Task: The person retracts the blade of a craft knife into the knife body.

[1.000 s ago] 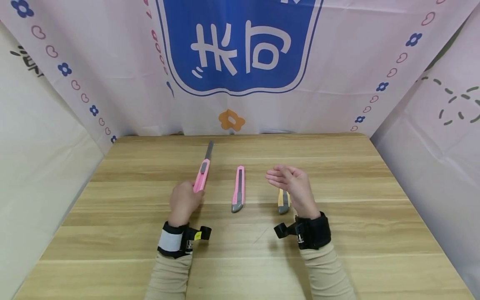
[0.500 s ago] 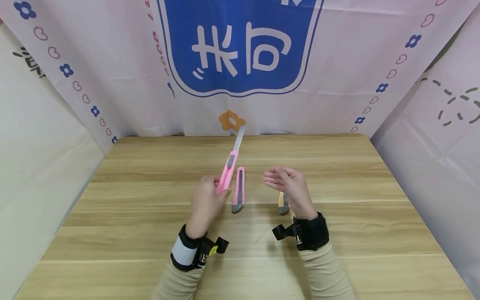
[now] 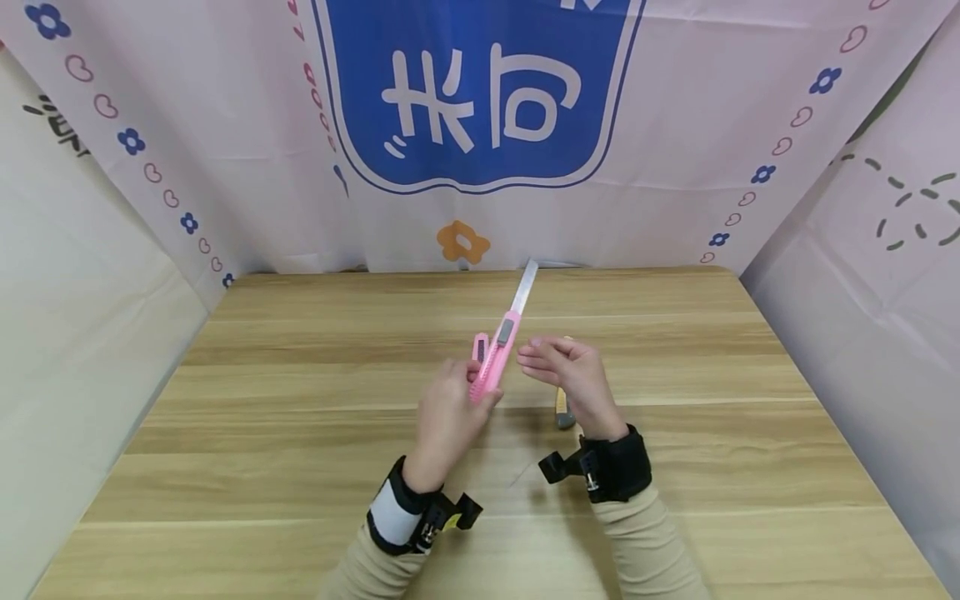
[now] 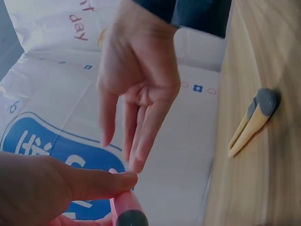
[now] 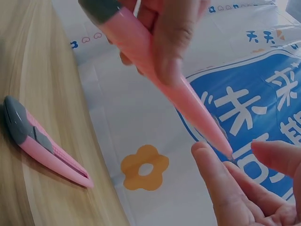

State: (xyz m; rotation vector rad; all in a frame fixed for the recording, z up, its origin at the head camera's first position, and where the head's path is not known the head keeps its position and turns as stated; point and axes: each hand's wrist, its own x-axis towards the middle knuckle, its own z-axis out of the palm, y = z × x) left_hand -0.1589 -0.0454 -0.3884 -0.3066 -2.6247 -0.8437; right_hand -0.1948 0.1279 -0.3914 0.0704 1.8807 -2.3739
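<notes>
Pink cutter [image 3: 504,343] in left grip [image 3: 446,421], "day" [image 4: 79,27] behind

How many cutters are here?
3: a blade-out pink cutter in the left hand, a pink-grey cutter on the wooden table, a yellow-grey cutter below the right hand.

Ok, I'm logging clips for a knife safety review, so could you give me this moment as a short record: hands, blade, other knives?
Left hand: holds the pink knife
Blade: out, pointing away from the person
Right hand: beside the pink knife, fingers extended, gripping nothing
Right hand contact with knife: cannot tell
Second pink knife: on the table, partly hidden by the held one in the head view
Yellow knife: on the table, partly hidden by the right hand in the head view
</notes>
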